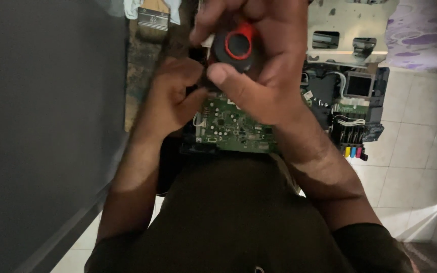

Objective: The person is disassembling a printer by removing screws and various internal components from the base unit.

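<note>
Screwdriver (pixel 238 46) with fat black-and-red handle sits upright in right hand (pixel 259 65), fingers wrapped round it; rigid, light, grippy, best held by the handle. Left hand (pixel 173 96) curls fingers at circuit board (pixel 233 126) edge: stiff, fragile, hold by edges. Printer (pixel 352 101) parts beyond on floor.

Past my right fingers (pixel 213 76), off to their right, sits a small square screen (pixel 359 85) in a grey frame, dark and blank, tilted a little. Below it, further from my fingers, I see a row of small coloured tabs (pixel 352 151): yellow, blue, pink and a darker one, side by side. Above my left fingers (pixel 190 68), well apart toward the top edge, a rectangular label (pixel 153 18) lies across a wooden brush, dark with pale lines; its print is too small to tell. I see no packages or signs.
</note>
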